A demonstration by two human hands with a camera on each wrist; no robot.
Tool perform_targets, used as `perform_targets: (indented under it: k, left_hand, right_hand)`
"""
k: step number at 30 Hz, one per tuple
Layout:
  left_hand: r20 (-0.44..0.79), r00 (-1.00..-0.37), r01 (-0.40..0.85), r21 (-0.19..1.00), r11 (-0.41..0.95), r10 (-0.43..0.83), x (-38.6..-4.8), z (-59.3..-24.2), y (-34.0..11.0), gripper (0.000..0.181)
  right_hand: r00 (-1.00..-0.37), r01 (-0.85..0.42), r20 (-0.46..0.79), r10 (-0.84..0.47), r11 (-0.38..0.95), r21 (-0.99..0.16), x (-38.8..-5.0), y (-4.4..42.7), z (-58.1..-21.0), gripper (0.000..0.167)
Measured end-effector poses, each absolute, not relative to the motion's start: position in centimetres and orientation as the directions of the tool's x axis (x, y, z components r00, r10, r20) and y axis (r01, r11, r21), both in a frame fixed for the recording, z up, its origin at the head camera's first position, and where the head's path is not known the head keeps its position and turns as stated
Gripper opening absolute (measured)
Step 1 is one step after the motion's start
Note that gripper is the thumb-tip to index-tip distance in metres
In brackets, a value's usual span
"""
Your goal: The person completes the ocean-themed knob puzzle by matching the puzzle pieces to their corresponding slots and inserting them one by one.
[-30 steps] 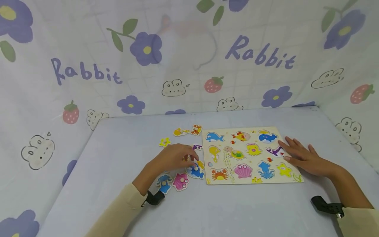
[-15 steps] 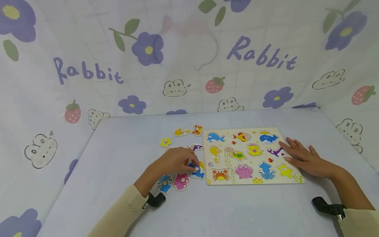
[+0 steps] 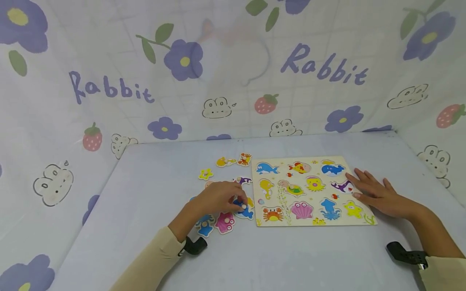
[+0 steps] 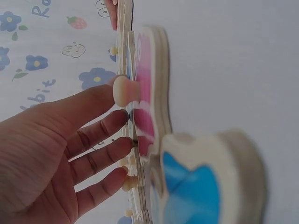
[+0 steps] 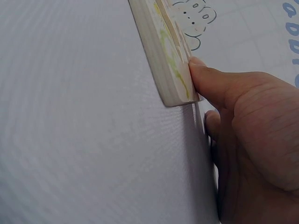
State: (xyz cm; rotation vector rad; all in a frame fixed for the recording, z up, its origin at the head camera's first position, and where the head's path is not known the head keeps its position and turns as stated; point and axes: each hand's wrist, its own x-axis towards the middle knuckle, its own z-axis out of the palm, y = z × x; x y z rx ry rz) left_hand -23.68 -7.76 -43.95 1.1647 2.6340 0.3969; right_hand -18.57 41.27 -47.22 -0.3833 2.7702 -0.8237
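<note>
My left hand (image 3: 222, 197) hovers low over the loose wooden puzzle pieces, thumb and index finger at the knob of a blue whale piece (image 3: 248, 214). That piece lies flat left of the board. In the left wrist view the left hand (image 4: 70, 144) has its fingers extended and apart. The knob of a pink shell piece (image 4: 145, 74) hides the thumb tip, so contact with the whale's knob is unclear. My right hand (image 3: 382, 198) rests with spread fingers on the right edge of the sea-animal puzzle board (image 3: 346, 220); its thumb (image 5: 205, 77) touches the board's top near a corner.
Around the left hand lie a blue squid piece (image 3: 205, 230), a yellow star piece (image 3: 205, 174), a yellow seahorse piece (image 3: 223, 161), a crab piece (image 3: 244, 159) and a purple piece (image 3: 245, 180). Other pieces are partly hidden under the hand. A patterned curtain (image 3: 233, 72) stands behind the table.
My left hand has lowered slightly and come closer to the whale's knob. The right hand stays on the board. The whole head view has shifted a little.
</note>
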Motion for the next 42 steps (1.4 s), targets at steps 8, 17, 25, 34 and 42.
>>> perform_targets:
  k: [8,17,25,34,42]
  left_hand:
    - [-0.093,-0.650,0.694,0.332,0.639,0.754,-23.9,-44.5,-7.7,0.019]
    - [-0.092,-0.629,0.722,0.300,0.624,0.772,-23.8,-44.4,-7.5,0.019]
    - [-0.103,-0.635,0.711,0.311,0.631,0.766,-23.5,-43.9,-7.5,0.018]
    - [-0.089,-0.643,0.700,0.335,0.631,0.760,-23.5,-43.7,-7.5,0.017]
    - [-0.080,-0.673,0.676,0.335,0.656,0.735,-23.3,-43.3,-7.8,0.017]
  right_hand:
    - [-0.940,-0.181,-0.146,-0.307,0.815,-0.550,-18.6,41.2,-47.3,0.070]
    - [-0.940,-0.193,-0.133,-0.313,0.814,-0.548,-18.6,41.5,-47.6,0.070]
    - [-0.941,-0.199,-0.127,-0.314,0.815,-0.544,-18.6,41.5,-47.6,0.069]
    - [-0.940,-0.195,-0.134,-0.312,0.820,-0.538,-18.8,41.4,-47.5,0.069]
    - [-0.940,-0.192,-0.138,-0.313,0.816,-0.546,-18.8,41.1,-47.5,0.070]
